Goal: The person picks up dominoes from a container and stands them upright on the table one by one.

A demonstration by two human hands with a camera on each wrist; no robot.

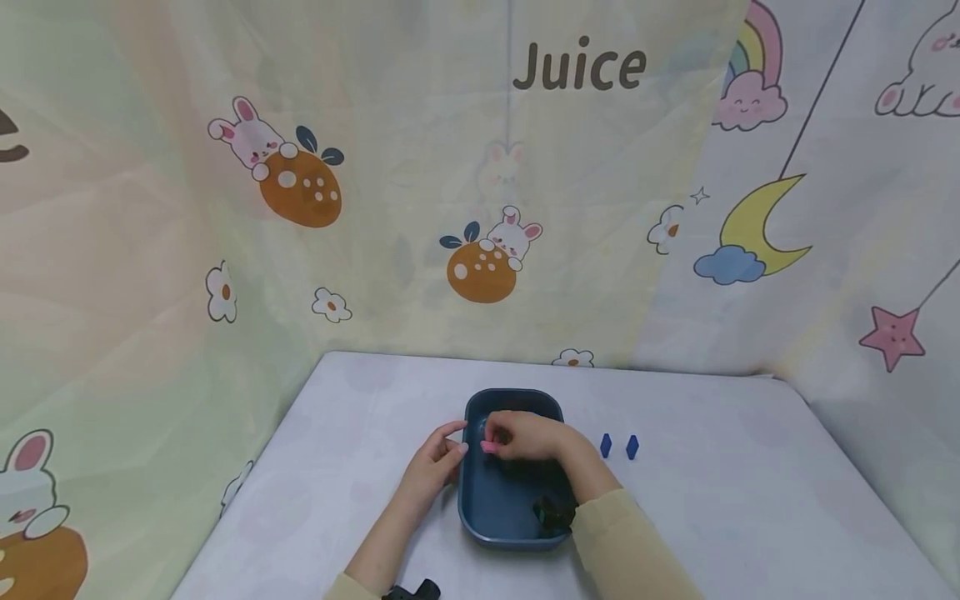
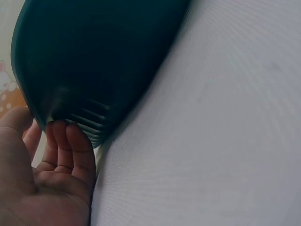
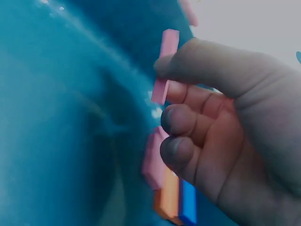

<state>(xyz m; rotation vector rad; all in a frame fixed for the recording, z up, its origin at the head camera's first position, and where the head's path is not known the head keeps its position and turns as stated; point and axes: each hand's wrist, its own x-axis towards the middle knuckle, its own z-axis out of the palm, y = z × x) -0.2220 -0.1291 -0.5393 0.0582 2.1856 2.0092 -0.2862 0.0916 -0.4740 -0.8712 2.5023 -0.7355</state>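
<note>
A dark blue tray (image 1: 471, 508) sits near the middle of the white bench (image 1: 735, 517), and both hands work at it. The left hand (image 1: 437, 462) lies against the tray's left outer wall with its fingers (image 2: 70, 146) straight and close together, their tips touching the ribbed corner of the rim; judging by that flat contact, it serves to steady the tray so it does not slide rather than to lift it. The right hand (image 1: 525, 435) reaches over the tray's interior and pinches a slim pink block (image 3: 164, 66) between thumb and forefinger, the other fingers curled beneath; the block is held upright just above the tray floor, a grip that seems suited to setting a small piece down precisely. Lower in the right wrist view, more blocks (image 3: 171, 188), pink, orange and blue, lie together inside the tray. Two small blue blocks (image 1: 618, 447) stand on the bench just to the right of the tray, apart from it.
</note>
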